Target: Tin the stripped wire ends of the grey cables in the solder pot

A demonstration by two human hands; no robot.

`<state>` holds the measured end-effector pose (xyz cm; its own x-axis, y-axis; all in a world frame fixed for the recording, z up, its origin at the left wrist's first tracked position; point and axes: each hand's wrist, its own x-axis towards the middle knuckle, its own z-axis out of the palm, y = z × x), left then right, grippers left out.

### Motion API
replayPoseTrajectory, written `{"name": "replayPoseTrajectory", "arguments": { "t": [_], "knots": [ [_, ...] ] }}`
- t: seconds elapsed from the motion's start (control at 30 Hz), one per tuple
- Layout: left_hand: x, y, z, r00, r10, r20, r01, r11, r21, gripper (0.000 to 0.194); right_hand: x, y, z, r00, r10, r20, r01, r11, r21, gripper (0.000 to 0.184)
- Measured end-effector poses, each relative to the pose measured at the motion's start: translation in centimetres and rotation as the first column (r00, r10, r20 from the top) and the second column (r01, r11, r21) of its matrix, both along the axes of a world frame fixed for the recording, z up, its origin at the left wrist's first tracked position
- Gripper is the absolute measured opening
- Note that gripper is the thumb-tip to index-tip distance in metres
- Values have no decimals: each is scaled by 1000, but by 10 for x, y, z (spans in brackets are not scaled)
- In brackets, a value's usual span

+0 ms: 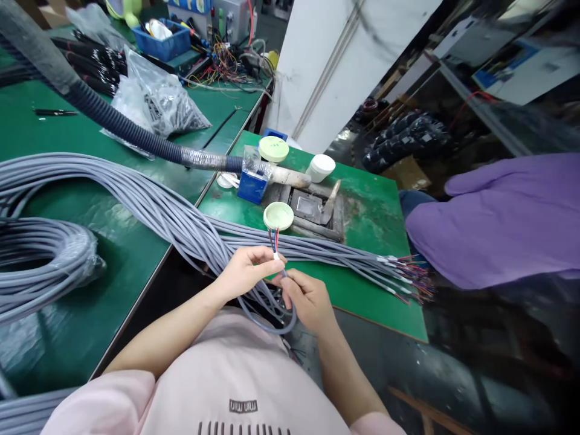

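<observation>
L hand (254,269) pinches grey multicore cable (277,331) nr its coloured wires (274,239); R hand (310,296) grips jacket just below, by table (376,211) edge. Prob. light, springy; wires look delicate, so best hold jacket nr end.

"How much of your grip shows?"

"Not all. My right hand (312,299) covers part of the grey cable (280,331), and some fingers of my left hand (244,272) are tucked out of sight."

"And to the left?"

"The coil (67,235) and the hose (136,134) both run off past the edge."

"On the right?"

"The person in purple (507,223) is blurred and cut off. The bare wire ends (414,278) are too fine for me to count."

"The far green lid (274,147)?"

"Its marks are too small for me to read."
</observation>
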<state>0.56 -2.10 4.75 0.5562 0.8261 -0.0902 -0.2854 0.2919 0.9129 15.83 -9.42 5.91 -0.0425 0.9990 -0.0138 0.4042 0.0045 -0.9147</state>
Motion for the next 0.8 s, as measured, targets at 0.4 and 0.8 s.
{"name": "replayPoseTrajectory", "arguments": {
  "t": [0.4, 0.8],
  "knots": [
    [-4, 10, 10, 921, 385, -57, -376, 918, 126, 19, -6, 4, -1, 995, -16, 95, 13, 999, 34, 31],
    [-1, 10, 11, 886, 450, -117, -414, 878, 239, 15, -7, 5, -1, 975, -17, 220, -2, 996, 88, 33]
  ]
}}
